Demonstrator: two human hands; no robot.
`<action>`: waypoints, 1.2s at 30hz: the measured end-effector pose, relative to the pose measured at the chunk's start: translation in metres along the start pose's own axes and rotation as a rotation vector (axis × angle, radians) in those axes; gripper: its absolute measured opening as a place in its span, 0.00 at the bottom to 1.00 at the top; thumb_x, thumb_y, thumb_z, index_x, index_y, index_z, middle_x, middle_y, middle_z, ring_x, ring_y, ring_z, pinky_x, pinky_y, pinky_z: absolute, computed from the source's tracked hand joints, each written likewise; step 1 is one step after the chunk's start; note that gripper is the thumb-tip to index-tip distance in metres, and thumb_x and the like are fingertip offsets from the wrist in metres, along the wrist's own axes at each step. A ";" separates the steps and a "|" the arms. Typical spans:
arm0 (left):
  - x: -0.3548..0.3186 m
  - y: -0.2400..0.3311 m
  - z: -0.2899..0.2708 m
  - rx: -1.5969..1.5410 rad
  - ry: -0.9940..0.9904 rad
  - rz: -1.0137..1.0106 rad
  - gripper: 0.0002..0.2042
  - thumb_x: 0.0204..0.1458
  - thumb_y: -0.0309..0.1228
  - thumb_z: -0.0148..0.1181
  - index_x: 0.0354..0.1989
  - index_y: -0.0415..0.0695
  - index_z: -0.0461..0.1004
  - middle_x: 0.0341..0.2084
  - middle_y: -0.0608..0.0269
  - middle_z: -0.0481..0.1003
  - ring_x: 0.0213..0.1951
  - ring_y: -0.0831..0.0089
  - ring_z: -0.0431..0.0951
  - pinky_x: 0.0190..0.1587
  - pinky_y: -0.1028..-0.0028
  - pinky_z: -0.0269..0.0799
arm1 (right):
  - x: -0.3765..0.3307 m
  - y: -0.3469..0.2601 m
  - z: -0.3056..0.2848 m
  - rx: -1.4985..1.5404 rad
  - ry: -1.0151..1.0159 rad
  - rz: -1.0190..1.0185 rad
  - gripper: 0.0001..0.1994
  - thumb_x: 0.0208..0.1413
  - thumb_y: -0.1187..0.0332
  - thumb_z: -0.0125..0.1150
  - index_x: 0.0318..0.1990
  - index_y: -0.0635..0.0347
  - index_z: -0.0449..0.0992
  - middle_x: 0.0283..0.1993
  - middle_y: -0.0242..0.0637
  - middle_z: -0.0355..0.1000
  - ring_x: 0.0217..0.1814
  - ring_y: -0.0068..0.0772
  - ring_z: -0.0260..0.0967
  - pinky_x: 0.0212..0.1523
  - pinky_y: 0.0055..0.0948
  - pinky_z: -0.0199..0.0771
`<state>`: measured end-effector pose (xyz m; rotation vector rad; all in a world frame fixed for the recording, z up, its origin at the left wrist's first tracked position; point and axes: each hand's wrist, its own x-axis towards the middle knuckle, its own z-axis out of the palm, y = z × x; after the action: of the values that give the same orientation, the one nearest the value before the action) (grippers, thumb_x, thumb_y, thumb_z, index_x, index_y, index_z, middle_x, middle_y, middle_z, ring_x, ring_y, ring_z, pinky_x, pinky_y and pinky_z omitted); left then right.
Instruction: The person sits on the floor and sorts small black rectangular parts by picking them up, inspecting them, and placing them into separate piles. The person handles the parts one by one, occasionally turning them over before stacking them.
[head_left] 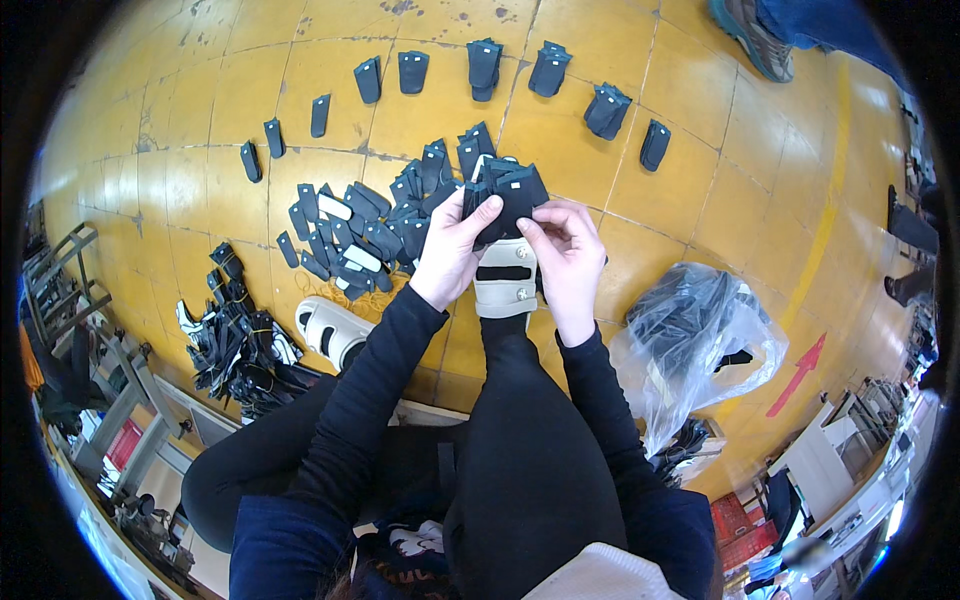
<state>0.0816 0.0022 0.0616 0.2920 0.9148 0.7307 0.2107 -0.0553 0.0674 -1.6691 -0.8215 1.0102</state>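
Both hands pinch the dark stack [505, 195] from below, left hand [455, 250] at 7 o'clock, right hand [562, 245] at 5, equally near, fanning toward 12.

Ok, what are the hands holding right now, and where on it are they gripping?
Both hands hold a small stack of dark flat pieces. The left hand pinches its lower left edge; the right hand pinches the lower right edge.
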 end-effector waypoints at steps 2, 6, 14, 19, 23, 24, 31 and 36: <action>0.002 0.001 0.000 -0.016 0.028 -0.013 0.10 0.57 0.28 0.54 0.46 0.41 0.70 0.39 0.64 0.76 0.40 0.77 0.77 0.42 0.75 0.75 | 0.001 -0.001 0.000 0.039 0.003 0.017 0.10 0.48 0.82 0.64 0.39 0.69 0.72 0.40 0.35 0.68 0.37 0.18 0.68 0.38 0.18 0.70; 0.005 0.006 -0.004 -0.043 0.035 -0.039 0.09 0.57 0.27 0.52 0.45 0.41 0.70 0.37 0.64 0.76 0.37 0.77 0.77 0.39 0.75 0.74 | 0.002 0.001 0.000 0.381 -0.012 0.258 0.06 0.51 0.80 0.62 0.37 0.65 0.72 0.36 0.31 0.69 0.36 0.17 0.67 0.36 0.17 0.70; 0.007 0.005 -0.003 0.056 0.013 0.012 0.12 0.53 0.22 0.57 0.46 0.42 0.70 0.38 0.66 0.76 0.37 0.77 0.76 0.38 0.76 0.73 | 0.004 -0.006 -0.001 0.614 0.107 0.298 0.06 0.54 0.76 0.60 0.38 0.63 0.70 0.31 0.29 0.70 0.29 0.17 0.66 0.33 0.17 0.69; 0.007 0.003 -0.004 0.143 0.014 0.100 0.13 0.52 0.23 0.60 0.46 0.41 0.70 0.38 0.65 0.76 0.40 0.76 0.77 0.44 0.75 0.73 | 0.003 -0.001 0.000 0.532 0.032 0.272 0.06 0.54 0.76 0.60 0.38 0.64 0.70 0.30 0.29 0.69 0.29 0.17 0.67 0.32 0.17 0.68; 0.008 0.007 -0.007 0.005 0.041 0.034 0.16 0.50 0.22 0.63 0.47 0.40 0.69 0.36 0.64 0.76 0.38 0.78 0.77 0.42 0.77 0.75 | 0.003 -0.001 0.005 0.533 0.064 0.289 0.06 0.55 0.76 0.60 0.39 0.63 0.70 0.30 0.29 0.69 0.30 0.18 0.67 0.32 0.17 0.68; 0.008 0.007 -0.006 0.017 0.035 0.065 0.16 0.49 0.21 0.64 0.46 0.40 0.69 0.36 0.63 0.76 0.37 0.77 0.78 0.42 0.76 0.76 | 0.004 -0.001 0.007 0.553 0.085 0.299 0.06 0.55 0.77 0.60 0.39 0.63 0.70 0.31 0.29 0.69 0.30 0.18 0.67 0.32 0.17 0.68; 0.019 0.008 -0.015 0.172 0.086 0.243 0.16 0.45 0.17 0.65 0.42 0.40 0.70 0.34 0.64 0.76 0.35 0.77 0.77 0.40 0.77 0.75 | 0.011 0.010 0.015 0.429 -0.086 0.283 0.12 0.57 0.76 0.56 0.49 0.67 0.69 0.40 0.35 0.71 0.42 0.23 0.70 0.46 0.22 0.71; 0.068 0.038 -0.048 0.246 0.298 0.338 0.13 0.44 0.18 0.64 0.38 0.39 0.71 0.31 0.64 0.76 0.29 0.78 0.75 0.35 0.79 0.73 | 0.009 0.011 0.015 0.288 -0.191 0.251 0.14 0.57 0.75 0.56 0.51 0.66 0.70 0.45 0.36 0.72 0.46 0.23 0.69 0.50 0.23 0.67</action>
<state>0.0533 0.0727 0.0112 0.5755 1.2596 0.9914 0.2014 -0.0444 0.0517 -1.4650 -0.5628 1.4091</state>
